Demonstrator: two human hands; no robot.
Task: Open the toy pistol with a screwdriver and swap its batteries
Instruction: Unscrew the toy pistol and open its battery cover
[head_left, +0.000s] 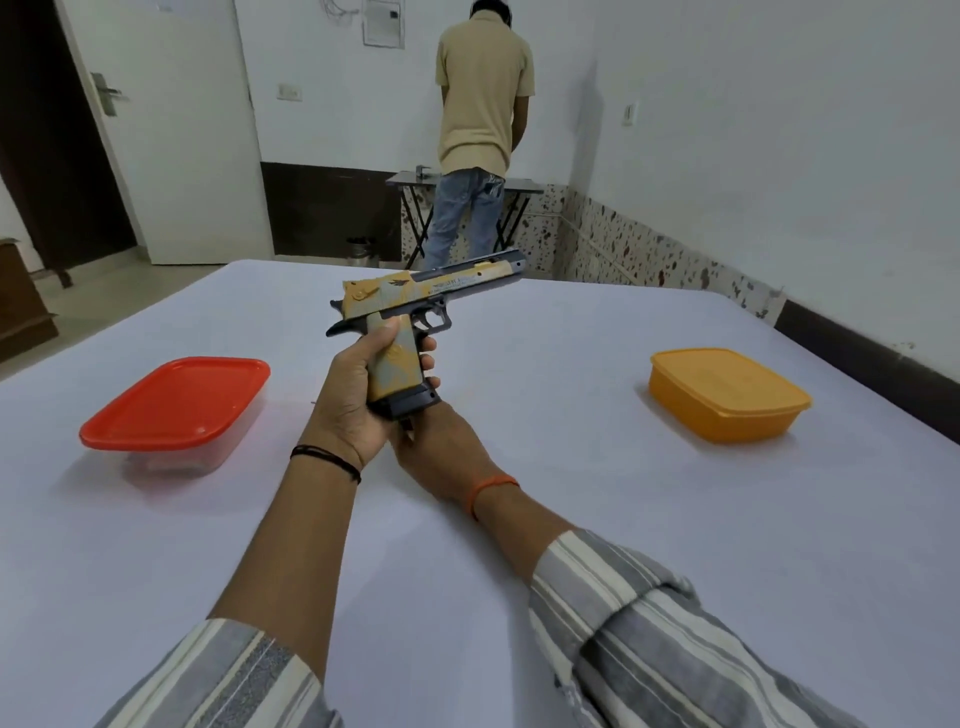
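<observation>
The left grip (358, 395) is wrapping its fingers round the handle of the toy pistol (415, 306), holding it upright above the table (519, 519). Just beneath, the right grip (436, 447) is touching the black magazine base (410, 402); whether it is clasping it, I cannot tell.

The worktop (519, 545) lies bare between the red-lidded box (176, 402) at the left and the orange box (727, 392) at the right, the two well apart, so a broad lane runs down the middle; that lane is taken up by the left hand (353, 400) gripping the toy pistol (410, 322) above the cloth and the right hand (436, 441) just under its grip; both forearms cross the near part of the surface; open cloth shows beyond the pistol to the far edge, left of the red-lidded box, and right of the orange box; past the far edge a person (480, 130) stands at a small folding table (415, 179).
</observation>
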